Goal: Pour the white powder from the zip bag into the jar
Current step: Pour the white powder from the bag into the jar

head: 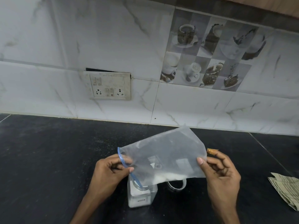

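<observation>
A clear zip bag (pixel 163 152) with a blue zip strip hangs tilted over a square clear jar (pixel 142 196) on the black counter. The bag's open blue mouth dips into the jar's round opening. White powder (pixel 169 177) lies along the bag's lower edge, and more sits in the jar. My left hand (pixel 110 170) pinches the bag at its zip end. My right hand (pixel 221 173) pinches the bag's closed bottom edge, held higher than the mouth.
The jar's round lid (pixel 177 185) lies on the black counter (pixel 48 159) just right of the jar. A folded patterned cloth (pixel 286 189) lies at the right edge. A small orange object (pixel 211 151) sits behind my right hand. A socket plate (pixel 108 85) is on the tiled wall.
</observation>
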`<move>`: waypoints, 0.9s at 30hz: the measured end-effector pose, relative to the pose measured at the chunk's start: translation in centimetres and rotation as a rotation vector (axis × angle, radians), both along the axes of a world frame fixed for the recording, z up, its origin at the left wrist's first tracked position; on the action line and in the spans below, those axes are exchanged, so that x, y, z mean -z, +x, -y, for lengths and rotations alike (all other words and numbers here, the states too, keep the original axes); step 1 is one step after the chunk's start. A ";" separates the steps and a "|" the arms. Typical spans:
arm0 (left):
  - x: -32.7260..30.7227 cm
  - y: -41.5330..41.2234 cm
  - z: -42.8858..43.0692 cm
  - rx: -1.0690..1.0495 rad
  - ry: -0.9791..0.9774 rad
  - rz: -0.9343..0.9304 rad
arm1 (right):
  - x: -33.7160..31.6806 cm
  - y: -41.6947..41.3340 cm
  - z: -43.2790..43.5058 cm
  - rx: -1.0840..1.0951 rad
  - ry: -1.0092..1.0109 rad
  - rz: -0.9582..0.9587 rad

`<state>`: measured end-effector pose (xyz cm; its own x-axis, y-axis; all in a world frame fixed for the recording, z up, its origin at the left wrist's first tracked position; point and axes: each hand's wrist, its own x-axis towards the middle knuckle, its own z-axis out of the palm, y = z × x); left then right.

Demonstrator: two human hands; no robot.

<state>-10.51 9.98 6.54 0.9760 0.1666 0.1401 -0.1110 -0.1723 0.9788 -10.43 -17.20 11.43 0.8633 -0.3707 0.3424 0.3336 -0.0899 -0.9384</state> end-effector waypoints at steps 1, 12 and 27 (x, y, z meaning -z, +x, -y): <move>0.0 0.0 0.0 0.000 -0.001 -0.002 | 0.0 0.1 0.1 -0.006 0.002 -0.002; -0.4 -0.3 0.2 -0.001 0.001 -0.015 | 0.1 0.2 -0.2 -0.001 0.036 0.007; -0.5 -0.4 0.3 -0.002 -0.004 -0.040 | -0.2 0.1 -0.7 -0.021 0.002 0.024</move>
